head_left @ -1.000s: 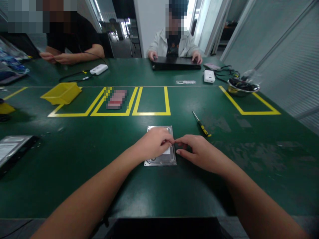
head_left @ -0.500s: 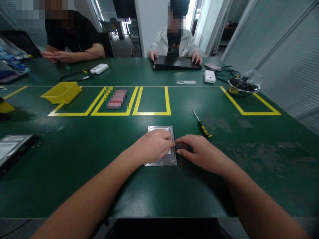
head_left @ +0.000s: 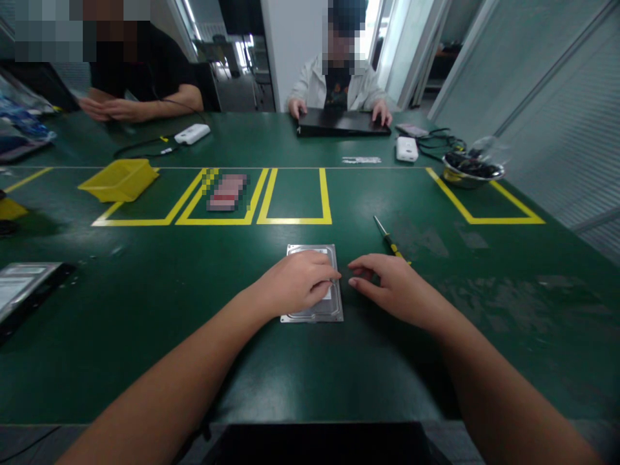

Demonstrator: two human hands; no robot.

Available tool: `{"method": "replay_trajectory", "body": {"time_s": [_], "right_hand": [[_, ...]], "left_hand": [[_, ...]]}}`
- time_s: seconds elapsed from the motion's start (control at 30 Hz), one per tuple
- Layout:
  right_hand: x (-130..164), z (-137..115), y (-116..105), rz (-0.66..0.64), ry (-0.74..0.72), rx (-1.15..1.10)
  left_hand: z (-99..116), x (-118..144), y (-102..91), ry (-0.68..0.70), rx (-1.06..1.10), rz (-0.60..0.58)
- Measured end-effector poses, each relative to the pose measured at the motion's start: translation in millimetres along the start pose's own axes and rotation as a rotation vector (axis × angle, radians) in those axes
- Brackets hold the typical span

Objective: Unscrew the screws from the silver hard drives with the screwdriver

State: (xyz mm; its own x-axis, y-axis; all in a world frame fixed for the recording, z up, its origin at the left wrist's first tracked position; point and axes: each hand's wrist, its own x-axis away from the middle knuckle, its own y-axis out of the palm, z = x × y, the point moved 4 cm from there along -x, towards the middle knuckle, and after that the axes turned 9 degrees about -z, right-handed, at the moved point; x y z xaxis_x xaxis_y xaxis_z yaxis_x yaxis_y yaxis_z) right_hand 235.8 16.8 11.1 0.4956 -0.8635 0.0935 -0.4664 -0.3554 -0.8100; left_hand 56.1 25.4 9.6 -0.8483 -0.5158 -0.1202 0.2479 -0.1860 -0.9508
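A silver hard drive [head_left: 314, 315] lies flat on the green table in front of me, its pale label partly covered. My left hand [head_left: 305, 279] rests across its top, fingers bent and fingertips at the drive's right edge. Just right of the drive is my right hand [head_left: 387, 284], apart from it, with a gap between thumb and curved fingers and nothing visible in them. Behind that hand lies a black-and-yellow screwdriver [head_left: 390, 242], the end of its handle partly hidden.
Another drive-like device [head_left: 24, 284] lies at the left edge. Beyond are a yellow bin [head_left: 121, 181], a blurred pinkish item [head_left: 227, 192], and a metal bowl [head_left: 469, 177] of dark parts. Across the table, one person touches a black laptop-like object [head_left: 343, 123]; another sits at left.
My right hand has drawn slightly right, away from my left fingertips and the drive's edge, and now covers the screwdriver's handle end. The left fingers have parted a little.
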Motion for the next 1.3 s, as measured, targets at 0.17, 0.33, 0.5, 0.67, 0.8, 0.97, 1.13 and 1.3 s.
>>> {"method": "replay_trajectory", "body": {"time_s": [0.17,0.33,0.5,0.67,0.8,0.97,1.13,1.3], "right_hand": [[-2,8,-8,0.094,0.094,0.146],[1,23,-23,0.275,0.272,0.455],[4,34,-31,0.227,0.493,0.600],[0,43,-28,0.146,0.605,0.588],[-6,49,-25,0.122,0.632,0.548],[-8,53,-25,0.080,0.688,0.514],[-4,43,-29,0.074,0.671,0.510],[-3,27,-55,0.215,0.577,0.524]], "left_hand": [[0,0,-2.6,-0.032,0.027,-0.019],[0,0,-4.5,-0.100,0.039,-0.037],[3,3,-6.4,-0.175,0.010,-0.051],[6,7,-5.0,-0.185,0.006,-0.015],[7,10,0.2,-0.172,-0.018,0.039],[7,14,5.9,-0.142,-0.044,0.113],[6,16,4.4,-0.144,-0.039,0.130],[6,16,1.9,-0.145,-0.036,0.133]]}}
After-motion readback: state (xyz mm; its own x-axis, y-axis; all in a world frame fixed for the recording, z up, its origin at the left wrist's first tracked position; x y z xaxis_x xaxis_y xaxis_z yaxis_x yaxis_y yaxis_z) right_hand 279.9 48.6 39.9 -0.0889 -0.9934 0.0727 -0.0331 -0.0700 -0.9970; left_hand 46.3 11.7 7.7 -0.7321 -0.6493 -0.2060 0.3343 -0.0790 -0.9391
